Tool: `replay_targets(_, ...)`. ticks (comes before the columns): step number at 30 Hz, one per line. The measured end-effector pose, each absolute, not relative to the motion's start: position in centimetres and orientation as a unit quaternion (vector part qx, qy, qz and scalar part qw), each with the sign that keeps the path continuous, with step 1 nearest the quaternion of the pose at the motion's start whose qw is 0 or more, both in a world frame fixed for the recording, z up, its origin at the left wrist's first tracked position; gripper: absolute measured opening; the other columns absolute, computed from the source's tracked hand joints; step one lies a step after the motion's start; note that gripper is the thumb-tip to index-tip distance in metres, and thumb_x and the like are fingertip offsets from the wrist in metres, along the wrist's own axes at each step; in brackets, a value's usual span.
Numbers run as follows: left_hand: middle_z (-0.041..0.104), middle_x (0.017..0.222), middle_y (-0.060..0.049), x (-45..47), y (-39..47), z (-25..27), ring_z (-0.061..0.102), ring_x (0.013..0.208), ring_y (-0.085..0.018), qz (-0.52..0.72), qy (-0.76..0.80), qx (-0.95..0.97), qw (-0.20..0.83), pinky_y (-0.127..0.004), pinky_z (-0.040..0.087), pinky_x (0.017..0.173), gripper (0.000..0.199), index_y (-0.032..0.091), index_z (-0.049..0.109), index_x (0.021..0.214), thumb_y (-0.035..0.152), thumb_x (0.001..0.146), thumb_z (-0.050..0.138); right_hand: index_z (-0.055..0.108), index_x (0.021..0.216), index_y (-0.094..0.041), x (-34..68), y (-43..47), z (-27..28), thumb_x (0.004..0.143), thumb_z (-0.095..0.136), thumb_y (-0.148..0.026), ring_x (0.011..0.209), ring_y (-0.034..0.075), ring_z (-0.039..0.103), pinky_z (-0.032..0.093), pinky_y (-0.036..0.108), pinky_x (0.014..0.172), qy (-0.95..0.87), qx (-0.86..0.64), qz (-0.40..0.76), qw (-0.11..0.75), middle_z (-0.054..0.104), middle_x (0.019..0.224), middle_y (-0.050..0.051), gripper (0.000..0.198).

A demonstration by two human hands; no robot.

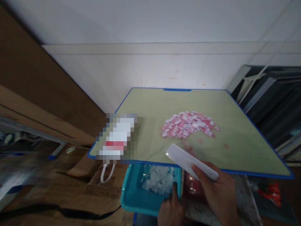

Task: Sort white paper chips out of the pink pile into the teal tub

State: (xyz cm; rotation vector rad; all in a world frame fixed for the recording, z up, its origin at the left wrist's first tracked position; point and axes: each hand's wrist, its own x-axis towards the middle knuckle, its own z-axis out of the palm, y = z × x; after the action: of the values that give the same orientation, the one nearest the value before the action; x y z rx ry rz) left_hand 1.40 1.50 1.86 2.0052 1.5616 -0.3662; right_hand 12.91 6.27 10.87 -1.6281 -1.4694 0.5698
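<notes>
My right hand [221, 191] grips a white flat plastic scraper [185, 161] with a small hole near its handle end. The blade lies at the front edge of a pale green board [150, 131] with a blue rim. Beyond the blade, a spread heap of small pink and white pieces [190, 124] covers the board's middle. My left hand [171, 208] is at the front right of a teal plastic basin [131, 194], index finger stretched out and the other fingers partly curled. Its fingertip is close to the white pieces [160, 179] in the basin; contact is unclear.
A pixelated white and red object [117, 138] is at the board's left, with a white loop [107, 174] below it. A red container [194, 186] sits right of the basin. A white wall [164, 66] stands behind. Dark panels [270, 91] lean at right.
</notes>
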Motion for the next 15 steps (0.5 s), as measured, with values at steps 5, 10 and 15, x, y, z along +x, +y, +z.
replay_targets(5,0.032,0.135,-0.020,1.2,1.2,1.2,0.062,0.083,-0.028,-0.119,0.581,0.759,0.269,-0.041,0.053,0.066,0.043,0.028,0.051,0.114,0.033,0.071,0.056,0.068,0.075,-0.022,13.3,5.6,11.3,0.075,0.053,-0.040,0.052,0.016,0.065,0.047,0.019,0.037,-0.553,-0.689,0.186,0.431,0.070,0.062,0.000,0.024)
replay_targets(10,0.035,0.134,-0.019,1.3,0.9,0.0,0.062,0.081,-0.027,-0.102,0.585,0.760,0.265,-0.040,0.053,0.067,0.043,0.028,0.050,0.115,0.031,0.072,0.052,0.069,0.074,-0.021,11.7,5.6,11.2,0.078,0.052,-0.032,0.051,0.014,0.065,0.052,0.017,0.051,-0.660,-0.588,0.147,0.444,0.070,0.062,0.000,0.021)
replay_targets(15,0.033,0.135,-0.021,1.5,1.1,0.5,0.063,0.080,-0.026,-0.118,0.591,0.751,0.268,-0.038,0.052,0.066,0.045,0.027,0.044,0.121,0.027,0.077,0.045,0.068,0.075,-0.019,10.8,5.9,11.0,0.079,0.052,-0.028,0.052,0.012,0.065,0.051,0.014,0.051,-0.687,-0.560,0.143,0.441,0.071,0.064,-0.001,0.019)
